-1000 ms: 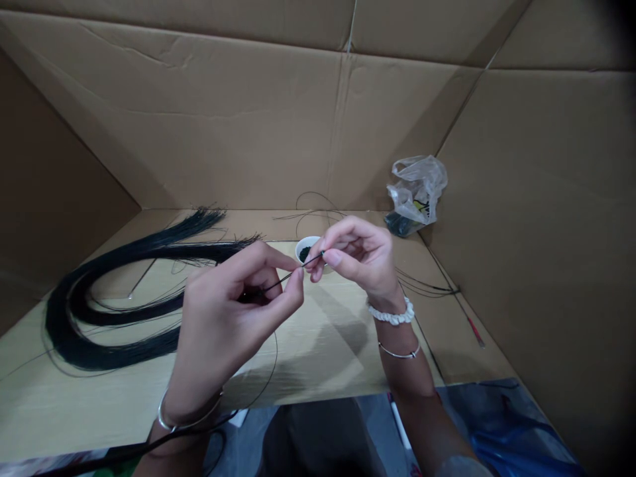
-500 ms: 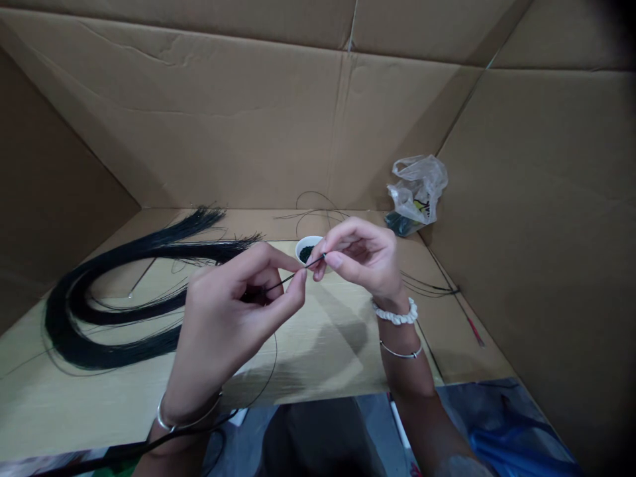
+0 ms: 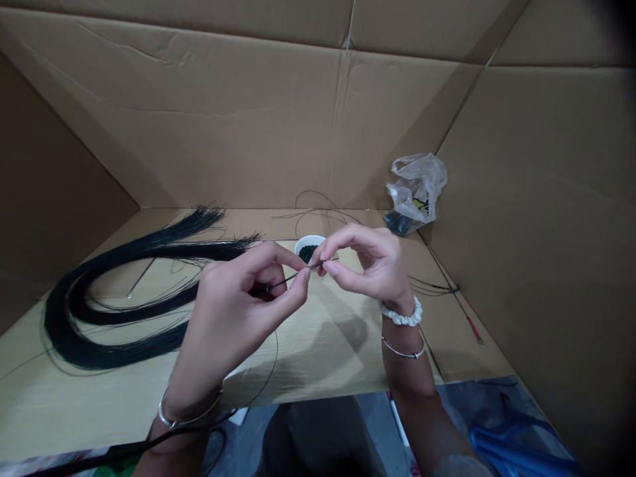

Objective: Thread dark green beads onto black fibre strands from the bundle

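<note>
My left hand (image 3: 248, 298) pinches a thin black wire (image 3: 285, 281) between thumb and forefinger. The wire runs back under the palm, and a loose length curves down toward the table's front edge. Close to its tip, the thumb and forefinger of my right hand (image 3: 365, 262) are closed on a small dark bead-like piece (image 3: 322, 263) at the wire. A short bit of wire pokes out beyond those fingertips. Just behind the fingers stands a white bowl (image 3: 304, 239), partly hidden, holding many tiny dark pieces.
A thick bundle of black strands (image 3: 62, 324) lies curled on the table (image 3: 318, 358) at left. Loose wires (image 3: 318, 212) rest behind the bowl. A clear plastic bag (image 3: 420, 182) sits in the back right corner; a red-tipped tool (image 3: 474, 328) lies below. Cardboard walls (image 3: 223, 119) surround the table.
My right fingers have shifted slightly down along the wire toward my left fingertips, and the wire's tip now shows past them. My left hand has moved slightly right.
</note>
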A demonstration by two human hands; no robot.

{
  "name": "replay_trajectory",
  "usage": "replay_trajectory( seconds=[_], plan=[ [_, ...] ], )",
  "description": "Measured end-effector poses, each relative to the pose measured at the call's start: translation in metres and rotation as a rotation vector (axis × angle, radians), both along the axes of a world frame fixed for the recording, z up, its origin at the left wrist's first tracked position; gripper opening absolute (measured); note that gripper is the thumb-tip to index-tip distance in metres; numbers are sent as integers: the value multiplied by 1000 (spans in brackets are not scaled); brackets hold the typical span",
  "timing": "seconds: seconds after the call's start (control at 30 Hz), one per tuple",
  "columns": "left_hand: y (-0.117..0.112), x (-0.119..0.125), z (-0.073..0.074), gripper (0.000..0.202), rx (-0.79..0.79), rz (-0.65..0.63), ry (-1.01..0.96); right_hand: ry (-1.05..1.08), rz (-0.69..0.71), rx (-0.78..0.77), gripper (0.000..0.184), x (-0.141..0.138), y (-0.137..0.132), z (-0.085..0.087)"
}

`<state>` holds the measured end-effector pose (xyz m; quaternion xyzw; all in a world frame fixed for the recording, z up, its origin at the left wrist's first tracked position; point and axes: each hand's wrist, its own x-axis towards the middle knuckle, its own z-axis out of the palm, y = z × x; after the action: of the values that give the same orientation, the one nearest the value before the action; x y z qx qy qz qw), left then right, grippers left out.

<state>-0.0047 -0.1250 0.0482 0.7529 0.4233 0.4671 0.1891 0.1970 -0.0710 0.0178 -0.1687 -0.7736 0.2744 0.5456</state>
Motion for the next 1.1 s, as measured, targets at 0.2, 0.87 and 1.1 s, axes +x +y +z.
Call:
replay_trajectory(
  seconds=[0.2, 0.87, 1.1],
  plan=[
    [4, 0, -2, 7, -48, -27, -72, 37, -4, -19, 12, -7, 1, -1],
    [12, 1, -5, 16, -155, -49, -216, 108, -73, -36, 9, -15, 3, -6],
    [15, 2, -8, 17, -105, -23, -193, 103, -192, 12, 6, -17, 0, -2]
  ],
)
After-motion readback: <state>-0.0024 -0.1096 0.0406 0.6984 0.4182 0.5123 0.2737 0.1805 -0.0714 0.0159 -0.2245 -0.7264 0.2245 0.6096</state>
